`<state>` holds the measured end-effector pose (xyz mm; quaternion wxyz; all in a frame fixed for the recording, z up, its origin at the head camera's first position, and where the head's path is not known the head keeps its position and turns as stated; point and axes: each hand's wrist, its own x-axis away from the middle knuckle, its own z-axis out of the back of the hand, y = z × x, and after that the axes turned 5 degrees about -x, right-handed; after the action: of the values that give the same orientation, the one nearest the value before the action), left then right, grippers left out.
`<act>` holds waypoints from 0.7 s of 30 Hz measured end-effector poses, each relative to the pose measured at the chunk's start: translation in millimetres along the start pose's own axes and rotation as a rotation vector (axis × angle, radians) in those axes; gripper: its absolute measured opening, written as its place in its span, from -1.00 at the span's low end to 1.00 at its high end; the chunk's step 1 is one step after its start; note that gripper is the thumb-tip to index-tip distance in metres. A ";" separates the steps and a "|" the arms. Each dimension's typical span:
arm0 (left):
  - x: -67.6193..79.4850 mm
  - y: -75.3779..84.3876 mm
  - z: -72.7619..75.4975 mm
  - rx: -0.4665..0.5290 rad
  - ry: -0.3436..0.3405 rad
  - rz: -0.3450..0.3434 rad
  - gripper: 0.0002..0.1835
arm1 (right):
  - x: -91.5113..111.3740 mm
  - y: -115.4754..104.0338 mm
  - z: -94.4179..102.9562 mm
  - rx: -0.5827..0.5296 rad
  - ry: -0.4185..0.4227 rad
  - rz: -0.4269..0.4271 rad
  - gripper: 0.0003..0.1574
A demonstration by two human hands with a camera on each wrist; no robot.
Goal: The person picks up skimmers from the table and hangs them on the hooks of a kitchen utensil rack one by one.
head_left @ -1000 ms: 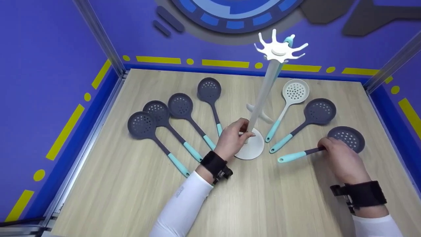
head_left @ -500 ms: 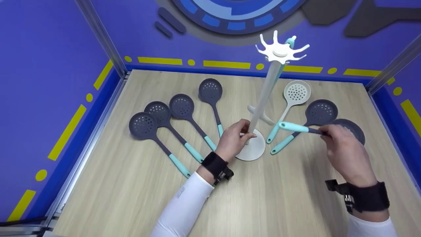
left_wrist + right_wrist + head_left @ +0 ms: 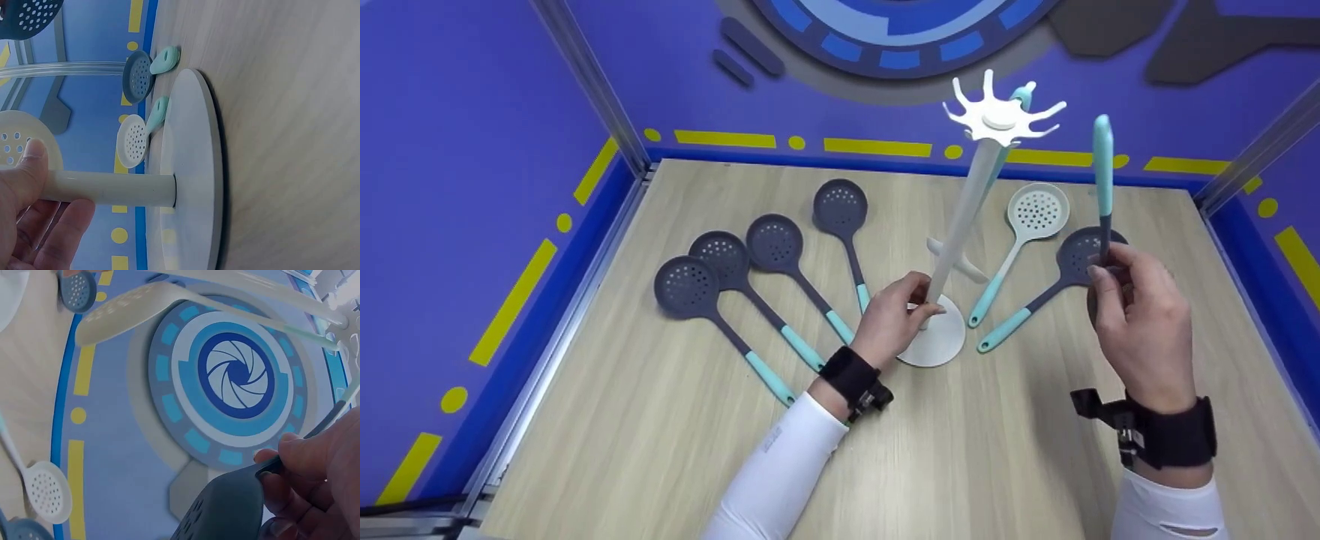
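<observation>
In the head view my left hand (image 3: 885, 315) grips the pole of a white utensil stand (image 3: 960, 217), low down near its round base (image 3: 937, 346). Several hooks spread from the stand's top. One pale skimmer (image 3: 126, 314) with a turquoise handle hangs from it. My right hand (image 3: 1147, 326) pinches a dark grey skimmer (image 3: 1103, 161) by its neck, off the table and to the right of the stand. Its turquoise handle points up. The perforated head hangs below the fingers, mostly hidden behind the hand in the head view, but showing in the right wrist view.
On the right side of the table (image 3: 840, 465) lie a pale skimmer (image 3: 1037, 211) and a dark skimmer (image 3: 1081, 255). Several dark skimmers (image 3: 685, 286) fan out on the left, handles towards the stand. Blue panels (image 3: 885, 112) wall the table in at the back and sides.
My right hand has lifted the dark skimmer off the table and turned it from lying flat to upright, handle up. The left hand has stayed on the pole.
</observation>
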<state>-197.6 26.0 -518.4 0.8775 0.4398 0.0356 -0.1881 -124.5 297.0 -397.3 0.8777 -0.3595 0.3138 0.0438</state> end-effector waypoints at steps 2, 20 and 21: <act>-0.1 0.4 0.0 -0.009 0.001 0.001 -0.66 | -1.4 -2.9 -1.4 -0.021 0.017 0.008 -0.64; 0.8 1.3 0.6 0.019 -0.007 0.035 -0.67 | -7.0 -20.7 -10.4 -0.141 0.027 0.092 -0.66; 0.8 1.3 0.6 0.020 -0.006 0.035 -0.67 | -6.7 -21.1 -10.8 -0.136 0.020 0.097 -0.66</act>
<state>-196.5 26.0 -517.2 0.8762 0.4487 0.0234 -0.1746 -129.1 275.3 -386.5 0.8450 -0.4029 0.3361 0.1037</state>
